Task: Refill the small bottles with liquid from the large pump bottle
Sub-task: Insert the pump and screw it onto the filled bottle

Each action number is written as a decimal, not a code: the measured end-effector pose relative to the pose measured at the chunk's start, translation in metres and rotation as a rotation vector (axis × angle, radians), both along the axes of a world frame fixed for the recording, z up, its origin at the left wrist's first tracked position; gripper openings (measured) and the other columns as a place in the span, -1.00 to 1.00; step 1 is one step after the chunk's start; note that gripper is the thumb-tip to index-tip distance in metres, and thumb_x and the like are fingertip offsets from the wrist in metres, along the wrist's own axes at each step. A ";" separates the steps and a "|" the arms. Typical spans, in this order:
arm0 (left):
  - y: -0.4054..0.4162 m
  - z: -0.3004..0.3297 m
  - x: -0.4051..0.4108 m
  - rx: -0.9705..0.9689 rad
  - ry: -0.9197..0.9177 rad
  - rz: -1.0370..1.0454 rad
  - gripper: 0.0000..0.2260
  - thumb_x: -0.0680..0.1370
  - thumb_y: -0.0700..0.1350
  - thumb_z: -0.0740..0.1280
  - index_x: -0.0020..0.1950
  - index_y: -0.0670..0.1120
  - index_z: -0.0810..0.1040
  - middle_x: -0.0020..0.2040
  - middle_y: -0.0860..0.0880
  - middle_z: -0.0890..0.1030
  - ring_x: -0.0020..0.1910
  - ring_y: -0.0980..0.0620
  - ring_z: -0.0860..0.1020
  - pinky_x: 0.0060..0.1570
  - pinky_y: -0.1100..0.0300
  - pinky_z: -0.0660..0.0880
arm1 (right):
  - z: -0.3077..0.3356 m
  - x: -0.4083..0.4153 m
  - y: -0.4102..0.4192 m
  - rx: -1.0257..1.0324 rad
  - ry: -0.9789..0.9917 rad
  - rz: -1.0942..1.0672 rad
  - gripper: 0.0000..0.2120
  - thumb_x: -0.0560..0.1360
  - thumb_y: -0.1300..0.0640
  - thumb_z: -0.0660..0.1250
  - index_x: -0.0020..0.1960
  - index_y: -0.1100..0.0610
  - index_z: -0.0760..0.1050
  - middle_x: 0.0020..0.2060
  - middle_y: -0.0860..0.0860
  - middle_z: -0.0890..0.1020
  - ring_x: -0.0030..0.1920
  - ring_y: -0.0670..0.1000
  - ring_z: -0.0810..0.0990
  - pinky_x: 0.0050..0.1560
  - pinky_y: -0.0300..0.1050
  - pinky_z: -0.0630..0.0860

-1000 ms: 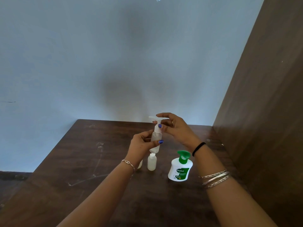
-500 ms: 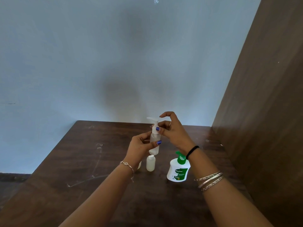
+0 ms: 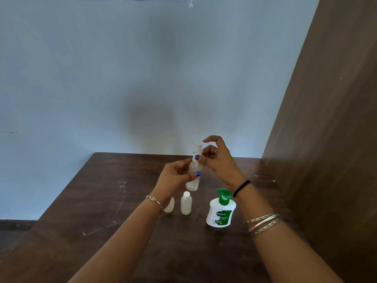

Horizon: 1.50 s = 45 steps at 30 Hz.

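Small bottles stand near the middle of the surface (image 3: 85, 201): one (image 3: 169, 205) partly hidden behind the left wrist, a second (image 3: 186, 203) just to its right with a cap on. Above them, the left hand (image 3: 177, 176) grips a clear pump bottle (image 3: 193, 176), held off the surface; its thumb lies across the body. The right hand (image 3: 216, 160) pinches this bottle's collar under the pump head, forefinger arched over the top. Farther right, toward the surface's right edge, a white bottle with a green pump (image 3: 221, 211) stands upright, untouched. Judging from this, refilling has hardly begun: nothing is being dispensed, the visible cap is on, and how full each small bottle is cannot be told.
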State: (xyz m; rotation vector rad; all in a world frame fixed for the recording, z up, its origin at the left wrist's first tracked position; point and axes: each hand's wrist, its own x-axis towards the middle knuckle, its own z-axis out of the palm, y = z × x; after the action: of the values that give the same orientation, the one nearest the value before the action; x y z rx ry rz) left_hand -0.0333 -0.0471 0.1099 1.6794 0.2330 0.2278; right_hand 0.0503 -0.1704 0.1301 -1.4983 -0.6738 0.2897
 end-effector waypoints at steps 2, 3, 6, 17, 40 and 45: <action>-0.004 0.002 0.001 -0.012 -0.020 0.043 -0.63 0.43 -0.27 0.38 0.23 -0.16 0.49 0.12 -0.16 0.61 0.08 -0.10 0.58 0.07 -0.07 0.55 | 0.002 -0.003 0.004 -0.001 -0.027 -0.073 -0.62 0.41 0.30 0.43 0.05 0.00 0.33 -0.31 0.00 0.48 -0.21 -0.05 0.52 -0.08 -0.27 0.52; -0.006 0.002 0.000 -0.016 -0.025 0.060 -0.62 0.43 -0.28 0.38 0.24 -0.17 0.49 0.14 -0.17 0.60 0.09 -0.10 0.58 0.11 -0.10 0.53 | 0.004 -0.004 0.006 -0.014 -0.041 -0.092 -0.60 0.41 0.29 0.44 0.08 0.02 0.32 -0.31 -0.01 0.49 -0.19 -0.06 0.53 -0.08 -0.28 0.51; -0.007 0.004 0.000 -0.008 -0.025 0.082 -0.61 0.43 -0.27 0.38 0.26 -0.17 0.47 0.17 -0.18 0.58 0.12 -0.11 0.56 0.15 -0.14 0.50 | 0.011 -0.005 0.005 -0.036 -0.028 -0.025 -0.58 0.47 0.25 0.38 0.21 0.03 0.28 -0.09 0.09 0.60 0.02 0.05 0.58 0.13 -0.11 0.53; -0.010 0.004 0.001 0.068 -0.105 0.128 -0.62 0.40 -0.27 0.41 0.22 -0.18 0.51 0.10 -0.14 0.62 0.08 -0.04 0.57 0.19 -0.03 0.49 | 0.016 -0.008 0.001 -0.043 -0.113 -0.012 -0.50 0.42 0.32 0.42 0.21 -0.04 0.30 -0.05 0.22 0.63 0.04 0.13 0.63 0.15 -0.04 0.57; -0.008 0.011 -0.010 -0.025 -0.079 -0.066 -0.79 0.48 -0.24 0.32 0.08 -0.06 0.55 0.01 -0.06 0.63 0.03 -0.08 0.59 0.00 -0.02 0.58 | 0.020 -0.010 -0.013 0.079 0.033 0.240 -0.58 0.46 0.23 0.28 0.23 -0.07 0.25 -0.12 0.00 0.70 0.06 0.03 0.64 0.19 -0.05 0.53; -0.013 0.005 -0.007 0.006 -0.137 0.003 -0.70 0.44 -0.27 0.36 0.17 -0.16 0.53 0.01 -0.05 0.62 -0.08 0.16 0.59 -0.08 0.31 0.55 | 0.013 -0.012 -0.010 0.052 -0.054 0.095 -0.48 0.43 0.43 0.35 0.17 -0.05 0.27 -0.18 0.03 0.62 -0.02 0.00 0.64 0.16 -0.09 0.54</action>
State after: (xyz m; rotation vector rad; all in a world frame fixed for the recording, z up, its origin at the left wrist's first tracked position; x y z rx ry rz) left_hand -0.0408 -0.0603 0.1150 1.6624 0.1330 0.3448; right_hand 0.0384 -0.1809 0.1429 -1.4315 -0.7913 0.3025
